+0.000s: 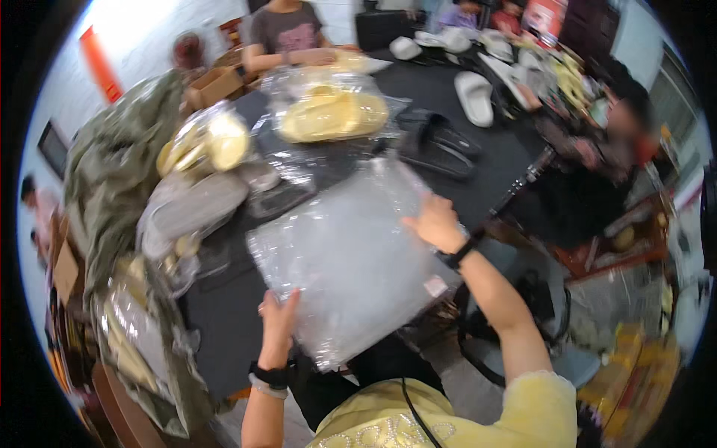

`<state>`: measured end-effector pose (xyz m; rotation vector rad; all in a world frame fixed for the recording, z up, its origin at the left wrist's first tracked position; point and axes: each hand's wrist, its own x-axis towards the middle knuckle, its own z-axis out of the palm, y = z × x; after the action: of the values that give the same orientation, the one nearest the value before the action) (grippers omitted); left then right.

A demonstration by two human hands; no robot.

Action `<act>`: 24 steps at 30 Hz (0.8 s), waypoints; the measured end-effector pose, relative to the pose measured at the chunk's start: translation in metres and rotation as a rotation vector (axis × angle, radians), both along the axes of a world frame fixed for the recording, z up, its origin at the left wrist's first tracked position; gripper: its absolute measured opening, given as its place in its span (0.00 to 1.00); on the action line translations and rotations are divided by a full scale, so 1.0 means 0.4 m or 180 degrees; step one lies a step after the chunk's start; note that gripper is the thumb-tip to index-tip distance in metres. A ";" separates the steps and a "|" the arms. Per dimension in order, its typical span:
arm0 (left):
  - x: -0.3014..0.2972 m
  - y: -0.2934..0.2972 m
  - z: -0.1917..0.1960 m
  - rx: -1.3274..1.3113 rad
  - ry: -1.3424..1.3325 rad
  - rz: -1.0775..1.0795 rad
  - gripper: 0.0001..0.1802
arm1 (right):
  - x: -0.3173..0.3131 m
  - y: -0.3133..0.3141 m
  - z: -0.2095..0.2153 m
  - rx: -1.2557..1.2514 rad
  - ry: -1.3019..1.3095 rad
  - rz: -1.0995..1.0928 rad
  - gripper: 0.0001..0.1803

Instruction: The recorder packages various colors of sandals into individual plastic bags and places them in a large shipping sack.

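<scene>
The black table (493, 160) fills the middle of your view, with bagged yellow slippers (332, 112) and a black pair (437, 142) lying further back. A clear bag (351, 254) lies flat on the near edge, right in front of you. Your right hand (435, 222) rests on its far right edge, fingers pressed together. Your left hand (278, 317) grips the near left corner, fingers close together.
</scene>
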<state>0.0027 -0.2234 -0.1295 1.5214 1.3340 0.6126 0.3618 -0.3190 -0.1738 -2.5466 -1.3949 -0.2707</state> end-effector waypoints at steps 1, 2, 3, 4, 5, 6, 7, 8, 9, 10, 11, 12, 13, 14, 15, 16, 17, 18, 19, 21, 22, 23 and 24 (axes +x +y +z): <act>0.009 -0.009 0.016 -0.0137 -0.0302 0.0248 0.22 | -0.018 0.019 0.029 -0.0034 0.0811 -0.0014 0.42; 0.008 -0.009 0.023 -0.0105 -0.0297 0.0146 0.20 | -0.024 0.026 -0.007 0.0301 -0.0264 0.0035 0.37; -0.025 0.003 0.015 -0.0077 -0.0274 0.0107 0.18 | -0.061 0.040 0.058 0.0332 0.0458 -0.0075 0.37; -0.048 0.015 -0.008 0.0073 -0.0325 0.0234 0.17 | -0.063 0.044 0.059 0.0603 0.0480 -0.0057 0.38; -0.053 0.017 -0.028 0.0227 -0.0377 0.0394 0.16 | -0.062 0.066 0.029 0.0508 0.0174 -0.0187 0.41; -0.041 0.008 -0.004 -0.0103 -0.0475 0.0543 0.17 | -0.076 0.081 0.067 0.0053 0.0502 -0.0383 0.44; -0.030 0.003 0.025 -0.0412 -0.0569 0.0719 0.17 | -0.082 0.086 0.059 -0.0058 0.0115 -0.0448 0.46; -0.058 0.022 0.005 -0.0424 -0.0638 0.0043 0.18 | -0.086 0.084 0.051 0.0020 -0.0241 -0.0528 0.48; -0.071 0.031 -0.010 -0.0419 -0.0596 0.0046 0.18 | -0.092 0.081 0.062 0.0011 -0.0174 -0.0501 0.47; -0.078 0.041 -0.029 0.0688 -0.0004 -0.0673 0.18 | -0.086 0.078 0.063 -0.0023 -0.0113 -0.0564 0.46; -0.100 0.051 -0.038 0.1785 0.0633 -0.1344 0.19 | -0.080 0.071 0.062 -0.0046 -0.0053 -0.0582 0.45; -0.028 0.007 0.021 -0.0623 -0.0730 -0.0193 0.17 | -0.065 0.063 0.037 0.0142 -0.0050 -0.0639 0.43; -0.020 0.010 0.012 -0.0633 -0.0737 0.0063 0.16 | -0.061 0.058 0.040 0.0182 0.0111 -0.0584 0.42; -0.011 0.008 0.004 -0.0948 -0.1026 0.0170 0.16 | -0.052 0.047 0.030 0.0342 -0.0025 -0.0501 0.42; -0.055 0.033 -0.023 -0.0707 -0.0620 -0.0239 0.15 | -0.057 0.036 0.062 0.0126 0.0169 -0.0488 0.44; -0.022 0.030 0.016 -0.1360 -0.0720 0.0193 0.18 | -0.058 0.032 0.062 0.0094 0.0158 -0.0421 0.45; -0.028 -0.003 0.007 -0.0644 -0.1389 -0.0308 0.21 | -0.062 0.033 0.060 -0.0003 0.0127 -0.0369 0.46; 0.003 -0.017 0.033 -0.1091 -0.1709 -0.0067 0.20 | -0.054 0.016 0.069 -0.0060 0.0092 -0.0385 0.47; 0.023 -0.019 0.063 -0.1522 -0.2043 0.0190 0.19 | -0.054 0.014 0.074 -0.0252 0.0216 -0.0374 0.48; 0.016 -0.010 0.080 -0.1626 -0.1751 0.0045 0.17 | -0.047 0.012 0.073 -0.0307 0.0261 -0.0192 0.48; 0.015 -0.019 0.099 -0.1295 -0.1430 0.0021 0.13 | -0.045 0.011 0.084 -0.0305 0.0302 -0.0116 0.48; 0.025 -0.045 0.109 -0.0813 -0.1637 0.0071 0.11 | -0.041 0.005 0.092 -0.0307 0.0344 -0.0055 0.48; 0.016 -0.068 0.133 -0.0828 -0.1658 -0.0004 0.10 | -0.028 -0.007 0.092 -0.0290 0.0317 -0.0012 0.48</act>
<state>0.0089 -0.2505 -0.0764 1.0565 0.9656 0.7414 0.3507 -0.3217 -0.1369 -2.5964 -1.3959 -0.0811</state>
